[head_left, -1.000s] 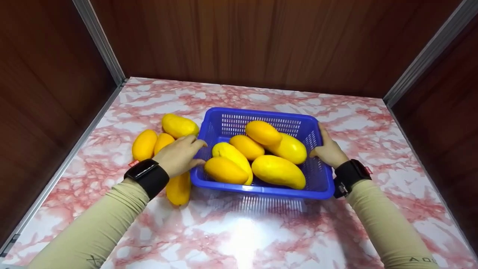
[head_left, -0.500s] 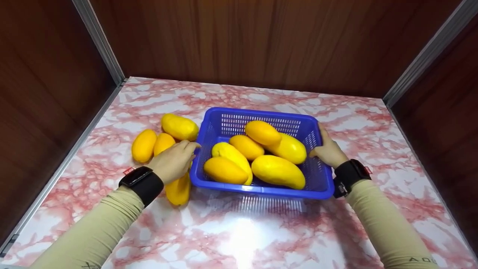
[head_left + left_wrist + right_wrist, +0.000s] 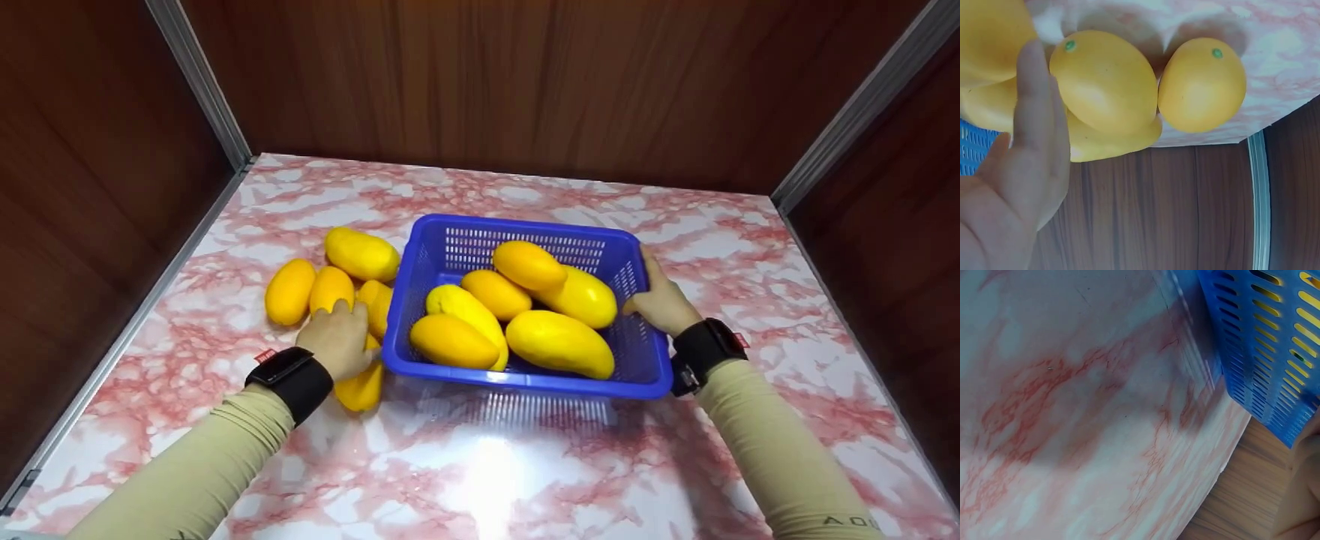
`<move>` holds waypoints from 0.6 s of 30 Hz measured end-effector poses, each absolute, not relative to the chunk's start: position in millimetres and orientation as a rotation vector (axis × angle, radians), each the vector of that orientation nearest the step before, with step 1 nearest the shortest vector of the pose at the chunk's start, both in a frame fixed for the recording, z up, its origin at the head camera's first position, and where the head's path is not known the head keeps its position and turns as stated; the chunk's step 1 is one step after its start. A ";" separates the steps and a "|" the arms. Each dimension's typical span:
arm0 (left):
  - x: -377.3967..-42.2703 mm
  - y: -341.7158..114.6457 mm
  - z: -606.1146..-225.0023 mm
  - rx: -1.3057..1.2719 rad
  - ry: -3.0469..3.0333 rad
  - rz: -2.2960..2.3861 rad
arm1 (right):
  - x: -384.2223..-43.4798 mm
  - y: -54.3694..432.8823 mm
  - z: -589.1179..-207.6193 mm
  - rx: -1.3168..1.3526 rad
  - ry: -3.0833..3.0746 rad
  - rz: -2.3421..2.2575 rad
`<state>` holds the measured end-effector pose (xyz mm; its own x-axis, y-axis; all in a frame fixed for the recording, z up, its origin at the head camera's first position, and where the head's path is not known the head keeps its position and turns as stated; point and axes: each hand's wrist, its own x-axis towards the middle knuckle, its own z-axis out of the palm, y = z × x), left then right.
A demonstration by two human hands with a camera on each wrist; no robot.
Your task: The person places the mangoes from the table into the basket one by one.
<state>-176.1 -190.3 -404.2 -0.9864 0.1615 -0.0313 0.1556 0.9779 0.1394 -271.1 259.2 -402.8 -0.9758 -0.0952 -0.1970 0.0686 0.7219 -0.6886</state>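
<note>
A blue plastic basket (image 3: 517, 381) stands mid-table with several yellow mangoes (image 3: 559, 345) inside. My right hand (image 3: 664, 304) grips its right rim, thumb inside and fingers along the outer wall; in the right wrist view that hand (image 3: 1303, 489) shows beside the slotted wall (image 3: 1264, 349). Left of the basket lies a cluster of loose mangoes. My left hand (image 3: 337, 341) reaches over them, partly covering a front mango (image 3: 360, 390). In the left wrist view its fingers (image 3: 1041, 107) stretch out straight against the fruit, close to a mango (image 3: 1103, 79) with a green stem spot.
More loose mangoes lie farther left, one at the outer edge (image 3: 291, 292) and one at the back (image 3: 361, 253). The red-and-white marbled table (image 3: 420, 480) is walled by dark wood panels (image 3: 510, 90) with metal corner strips (image 3: 206, 90).
My left hand has left the basket's left rim and moved slightly left and down onto the loose mangoes, uncovering one beside the basket. The right hand and basket stay put.
</note>
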 end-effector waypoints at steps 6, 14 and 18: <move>-175.8 -194.7 -402.9 0.188 2.982 0.263 | -271.5 259.1 -402.4 -0.020 2.710 -1.096; -173.9 -194.7 -401.9 0.277 2.855 0.327 | -271.5 259.7 -402.5 -0.023 2.724 -1.102; -172.3 -193.0 -405.7 0.295 2.839 0.366 | -271.6 258.9 -403.1 -0.021 2.712 -1.113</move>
